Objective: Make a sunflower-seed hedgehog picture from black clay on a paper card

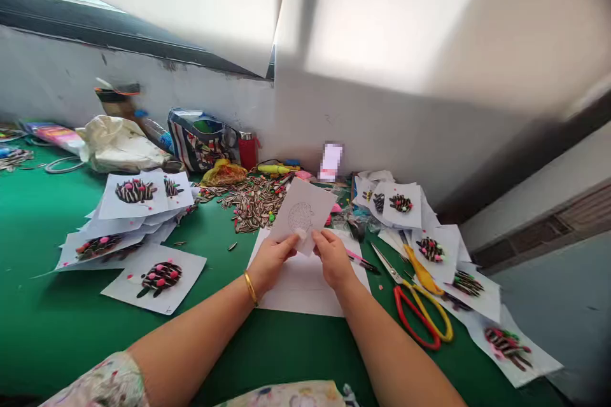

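Observation:
Both my hands hold a small white card (pixel 292 203) with a round line drawing on it, tilted up over the table. My left hand (pixel 274 261), with a gold bangle at the wrist, pinches its lower left part. At its lower right edge, the fingers of my right hand (pixel 337 259) are closed on the same card. A pale scrap or spot shows between the thumbs, too small to name. Beneath lies a larger white sheet (pixel 305 302) on the green table. A pen (pixel 363 261) lies on the sheet's right side, beside my right hand.
Red-and-yellow scissors (pixel 420 308) lie at right, near a yellow-handled tool (pixel 422 270). Decorated cards are piled at left (pixel 114 229) and right (pixel 436 254). Loose striped seeds (pixel 258 200) spread behind the card. Bags (pixel 203 140) and a red flask (pixel 247 151) stand against the wall.

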Tool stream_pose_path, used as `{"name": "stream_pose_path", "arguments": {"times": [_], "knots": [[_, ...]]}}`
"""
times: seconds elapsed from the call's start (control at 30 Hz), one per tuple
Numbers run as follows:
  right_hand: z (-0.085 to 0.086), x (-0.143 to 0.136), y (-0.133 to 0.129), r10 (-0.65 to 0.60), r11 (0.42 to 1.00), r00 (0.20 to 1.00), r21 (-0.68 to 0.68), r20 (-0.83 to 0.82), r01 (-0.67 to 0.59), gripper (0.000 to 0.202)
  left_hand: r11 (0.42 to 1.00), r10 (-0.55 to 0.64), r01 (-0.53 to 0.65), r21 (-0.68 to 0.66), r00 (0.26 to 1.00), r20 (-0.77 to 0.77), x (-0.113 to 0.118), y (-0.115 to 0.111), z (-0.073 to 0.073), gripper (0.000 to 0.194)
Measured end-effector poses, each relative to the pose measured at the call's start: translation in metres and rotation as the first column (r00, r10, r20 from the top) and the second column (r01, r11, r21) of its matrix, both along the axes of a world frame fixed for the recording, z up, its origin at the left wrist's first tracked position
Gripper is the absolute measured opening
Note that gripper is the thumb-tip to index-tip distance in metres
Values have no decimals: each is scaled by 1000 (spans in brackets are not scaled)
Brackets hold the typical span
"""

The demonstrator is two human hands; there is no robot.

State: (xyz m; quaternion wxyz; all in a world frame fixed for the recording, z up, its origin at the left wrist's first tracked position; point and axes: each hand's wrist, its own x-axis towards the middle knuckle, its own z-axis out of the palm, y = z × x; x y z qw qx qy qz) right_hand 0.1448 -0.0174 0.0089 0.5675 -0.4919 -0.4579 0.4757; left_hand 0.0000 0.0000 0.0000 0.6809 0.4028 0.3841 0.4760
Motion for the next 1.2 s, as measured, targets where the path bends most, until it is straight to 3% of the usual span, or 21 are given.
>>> {"name": "stream_pose_path", "arguments": {"times": [0.13,0.33,0.57,0.9,1.03,1.2], "knots": [[5,1,-3,-37,999,991,28,132,33,42,999,-27,26,32,999,29,0,-4,2,48],[10,-1,-8,27,999,965,15,262,-32,44,1000,-3,4,-14,991,131,1,-6,7,46],[8,-1,-8,19,999,962,26,272,-27,42,1000,-30,27,14,969,247,1,-7,10,51],[7,0,-8,47,999,951,5,305,-51,38,1000,12,-5,-26,961,278,0,-3,10,46],[1,1,-5,69,998,966,-8,248,-69,37,998,57,-46,-54,971,232,-2,-1,10,51],[-4,15,7,-96,987,995,128,-32,99,30,997,16,-4,-74,987,162,-4,3,7,53]]}}
